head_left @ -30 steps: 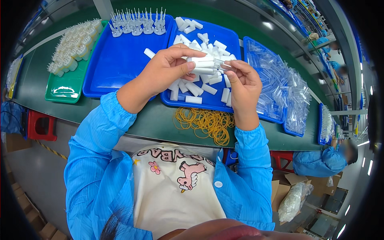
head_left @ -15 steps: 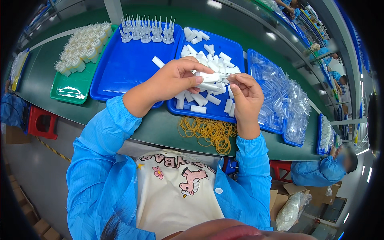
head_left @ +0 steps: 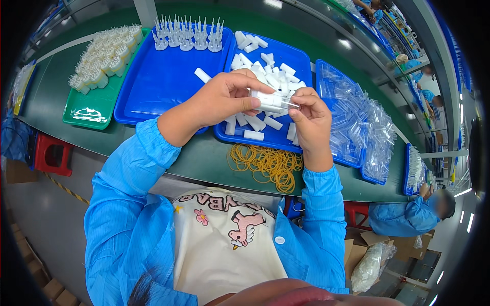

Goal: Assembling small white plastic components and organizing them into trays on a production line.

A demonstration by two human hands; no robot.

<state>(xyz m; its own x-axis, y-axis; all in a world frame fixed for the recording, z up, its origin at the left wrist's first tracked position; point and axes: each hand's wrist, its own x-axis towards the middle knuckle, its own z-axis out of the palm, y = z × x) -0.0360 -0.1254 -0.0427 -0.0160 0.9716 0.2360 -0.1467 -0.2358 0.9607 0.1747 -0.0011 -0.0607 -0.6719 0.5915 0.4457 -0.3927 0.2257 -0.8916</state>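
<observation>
The left hand (head_left: pixel 222 99) grips a small bundle of white cylinders (head_left: pixel 264 100) between thumb and fingers, while the right hand (head_left: pixel 312 120) pinches clear prongs (head_left: pixel 290 105) at the bundle's right end. The bundle is held above the middle of a blue tray (head_left: pixel 286 53), whose loose white pieces (head_left: pixel 273 79) are partly covered by both hands. Another white cylinder (head_left: pixel 202 75) lies by that tray's left edge, just beyond the left hand. The left forearm blocks the near right corner of a second blue tray (head_left: pixel 163 81); upright clear pronged parts (head_left: pixel 189 38) line its far edge. Yellow rubber bands (head_left: pixel 268 166) are heaped at the near edge of the table (head_left: pixel 204 158). Rightward, clear tubes (head_left: pixel 342 107) fill a third blue tray (head_left: pixel 352 163). Toward the table's left end, a green tray (head_left: pixel 88 109) carries white bundled assemblies (head_left: pixel 107 58) at its far end.
</observation>
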